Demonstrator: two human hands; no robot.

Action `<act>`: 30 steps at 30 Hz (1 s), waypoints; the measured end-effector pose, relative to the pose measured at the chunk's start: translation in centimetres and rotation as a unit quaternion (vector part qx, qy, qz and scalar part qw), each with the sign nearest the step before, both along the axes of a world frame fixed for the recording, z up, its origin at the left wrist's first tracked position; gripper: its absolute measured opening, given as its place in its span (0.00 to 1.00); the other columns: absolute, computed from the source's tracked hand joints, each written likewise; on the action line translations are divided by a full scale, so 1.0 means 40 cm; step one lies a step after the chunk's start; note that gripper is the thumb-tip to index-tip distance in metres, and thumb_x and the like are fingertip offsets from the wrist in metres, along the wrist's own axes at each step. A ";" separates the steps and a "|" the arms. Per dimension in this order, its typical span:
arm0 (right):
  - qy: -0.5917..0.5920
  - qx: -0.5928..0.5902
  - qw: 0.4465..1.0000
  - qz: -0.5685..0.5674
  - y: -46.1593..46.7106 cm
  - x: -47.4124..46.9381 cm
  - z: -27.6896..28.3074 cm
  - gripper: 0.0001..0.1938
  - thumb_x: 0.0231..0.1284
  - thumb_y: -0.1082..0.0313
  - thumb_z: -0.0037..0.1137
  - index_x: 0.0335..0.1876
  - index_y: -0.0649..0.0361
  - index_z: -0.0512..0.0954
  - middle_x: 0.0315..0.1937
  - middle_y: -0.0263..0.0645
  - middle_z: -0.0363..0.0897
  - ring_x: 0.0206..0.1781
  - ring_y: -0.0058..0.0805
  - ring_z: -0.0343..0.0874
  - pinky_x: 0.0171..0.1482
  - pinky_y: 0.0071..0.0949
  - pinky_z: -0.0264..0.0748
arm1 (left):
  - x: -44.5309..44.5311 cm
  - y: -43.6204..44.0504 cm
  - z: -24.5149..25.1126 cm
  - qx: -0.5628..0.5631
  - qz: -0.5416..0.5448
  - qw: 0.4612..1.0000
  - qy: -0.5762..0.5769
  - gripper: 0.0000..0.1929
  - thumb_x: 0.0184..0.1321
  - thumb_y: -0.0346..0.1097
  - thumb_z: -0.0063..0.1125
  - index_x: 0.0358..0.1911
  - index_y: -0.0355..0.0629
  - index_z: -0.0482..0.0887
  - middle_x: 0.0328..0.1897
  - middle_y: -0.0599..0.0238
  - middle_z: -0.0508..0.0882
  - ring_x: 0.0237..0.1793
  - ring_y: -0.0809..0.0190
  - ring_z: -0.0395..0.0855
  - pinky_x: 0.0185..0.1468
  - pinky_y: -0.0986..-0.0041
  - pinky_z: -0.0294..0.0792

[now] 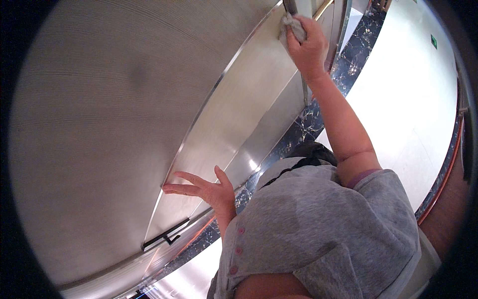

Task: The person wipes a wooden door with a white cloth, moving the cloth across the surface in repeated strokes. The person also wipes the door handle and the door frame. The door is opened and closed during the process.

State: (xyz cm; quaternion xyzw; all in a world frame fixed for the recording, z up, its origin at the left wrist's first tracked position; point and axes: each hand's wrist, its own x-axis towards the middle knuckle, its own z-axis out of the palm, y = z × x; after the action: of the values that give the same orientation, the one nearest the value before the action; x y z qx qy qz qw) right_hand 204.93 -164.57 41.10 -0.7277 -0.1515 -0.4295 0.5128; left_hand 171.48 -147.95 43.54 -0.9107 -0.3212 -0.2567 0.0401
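A crumpled grey cloth [292, 30] is gripped in my right hand [310, 48] at the top of the view, my arm stretched out. The cloth lies against the far end of a pale, brushed-looking panel [239, 108], close to a dark vertical frame edge. My left hand [209, 188] holds nothing; its fingers are spread over the near part of that panel. Its fingertips reach the shiny metal trim [194, 119], apparently resting there. Beyond the trim spreads a large grey-brown surface with fine lines [112, 112].
A black lever handle on a long plate [166, 236] sticks out below my left hand. Dark veined marble [345, 63] borders a glossy white floor [396, 127]. A green sign [434, 42] shows at the upper right. My grey top [321, 224] fills the lower right.
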 end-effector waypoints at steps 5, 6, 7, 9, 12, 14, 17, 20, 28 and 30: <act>0.022 -0.032 0.999 0.006 -0.028 -0.005 -0.103 0.16 0.46 0.70 0.66 0.44 0.52 0.78 0.40 0.39 0.80 0.41 0.43 0.82 0.40 0.34 0.79 | 0.007 0.000 -0.016 0.037 0.022 0.999 0.019 0.55 0.55 0.47 0.59 0.75 0.49 0.26 0.71 0.28 0.13 0.70 0.20 0.12 0.66 0.24 0.29; 0.018 -0.042 0.999 0.007 -0.034 -0.006 -0.117 0.16 0.46 0.70 0.66 0.44 0.52 0.78 0.40 0.39 0.80 0.41 0.43 0.81 0.40 0.34 0.79 | 0.008 0.001 -0.017 0.036 0.023 0.999 0.019 0.55 0.55 0.47 0.59 0.74 0.49 0.25 0.71 0.28 0.14 0.70 0.20 0.12 0.66 0.24 0.29; 0.013 -0.053 0.999 0.006 -0.038 -0.007 -0.131 0.17 0.46 0.70 0.66 0.44 0.51 0.78 0.39 0.39 0.79 0.41 0.42 0.81 0.39 0.35 0.79 | 0.008 0.000 -0.016 0.040 0.023 0.999 0.021 0.55 0.56 0.47 0.59 0.74 0.49 0.25 0.71 0.28 0.14 0.70 0.20 0.13 0.66 0.24 0.29; 0.046 -0.065 0.997 0.008 -0.036 -0.015 -0.168 0.18 0.47 0.70 0.65 0.46 0.49 0.77 0.41 0.38 0.78 0.41 0.43 0.81 0.38 0.36 0.79 | 0.009 0.001 -0.018 0.053 0.034 0.997 0.033 0.54 0.57 0.48 0.58 0.74 0.48 0.25 0.71 0.27 0.15 0.70 0.19 0.13 0.66 0.24 0.28; 0.064 -0.084 0.994 -0.003 -0.038 -0.029 -0.236 0.19 0.48 0.69 0.64 0.48 0.47 0.76 0.43 0.38 0.78 0.41 0.44 0.81 0.37 0.37 0.79 | 0.012 0.005 -0.024 0.079 0.039 0.995 0.038 0.54 0.58 0.49 0.56 0.74 0.46 0.25 0.71 0.27 0.15 0.70 0.19 0.14 0.67 0.25 0.28; 0.083 -0.110 0.990 -0.001 -0.049 -0.040 -0.279 0.19 0.49 0.67 0.64 0.49 0.46 0.75 0.44 0.38 0.78 0.41 0.44 0.81 0.37 0.38 0.79 | 0.016 0.007 -0.030 0.086 0.039 0.995 0.034 0.53 0.58 0.49 0.56 0.74 0.45 0.25 0.71 0.26 0.16 0.70 0.19 0.14 0.67 0.25 0.28; 0.150 -0.170 0.974 0.000 -0.064 -0.056 -0.332 0.19 0.49 0.65 0.64 0.50 0.46 0.75 0.46 0.37 0.78 0.42 0.44 0.81 0.37 0.40 0.79 | 0.019 0.007 -0.034 0.089 0.044 0.995 0.026 0.54 0.58 0.50 0.56 0.74 0.44 0.25 0.71 0.26 0.17 0.70 0.19 0.14 0.67 0.26 0.28; 0.218 -0.146 0.965 0.012 -0.060 -0.075 -0.375 0.18 0.51 0.70 0.60 0.50 0.50 0.75 0.45 0.40 0.79 0.46 0.46 0.80 0.44 0.39 0.77 | 0.022 0.005 -0.033 0.100 0.050 0.993 0.029 0.53 0.59 0.51 0.55 0.74 0.43 0.26 0.72 0.26 0.18 0.70 0.20 0.14 0.68 0.27 0.29; 0.319 -0.087 0.944 -0.004 -0.036 -0.077 -0.441 0.20 0.53 0.67 0.60 0.54 0.50 0.74 0.51 0.42 0.79 0.52 0.47 0.78 0.52 0.42 0.75 | 0.018 0.010 -0.041 0.108 0.056 0.992 0.021 0.52 0.59 0.51 0.55 0.74 0.43 0.28 0.73 0.28 0.19 0.71 0.21 0.16 0.69 0.30 0.30; 0.345 -0.083 0.935 -0.008 -0.016 -0.093 -0.444 0.20 0.53 0.67 0.59 0.54 0.50 0.74 0.50 0.42 0.79 0.52 0.47 0.78 0.53 0.41 0.75 | 0.019 0.014 -0.044 0.106 0.053 0.993 0.023 0.53 0.59 0.52 0.55 0.74 0.43 0.26 0.72 0.26 0.18 0.70 0.19 0.15 0.68 0.27 0.31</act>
State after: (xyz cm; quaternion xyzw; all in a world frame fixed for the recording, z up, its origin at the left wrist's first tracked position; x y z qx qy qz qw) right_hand 201.21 -165.23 23.34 -0.8723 0.0061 -0.1418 0.4679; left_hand 172.23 -147.39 41.76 -0.8885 -0.3393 -0.2661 0.1571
